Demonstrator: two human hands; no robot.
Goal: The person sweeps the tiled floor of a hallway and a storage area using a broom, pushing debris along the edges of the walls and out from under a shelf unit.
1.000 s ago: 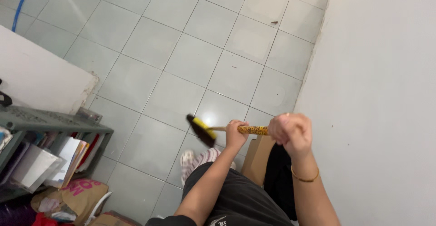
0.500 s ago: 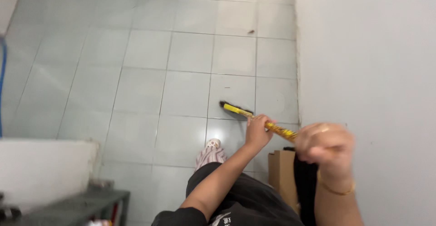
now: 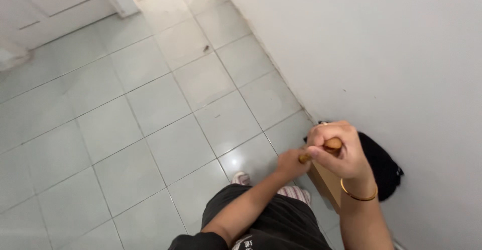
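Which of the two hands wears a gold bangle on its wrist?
The right hand, the one nearer the wall and closed on the top end of the broom handle. The left hand, gripping lower down, has a bare wrist.

Glossy floor tiles [image 3: 165, 144]; matt wall [image 3: 381, 49]

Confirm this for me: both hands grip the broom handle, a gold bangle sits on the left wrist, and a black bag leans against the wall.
Not quite. In the head view the gold bangle sits on the right wrist, just below the right hand. The rest holds: the right hand and the left hand both grip the broom handle, and the black bag leans against the wall.
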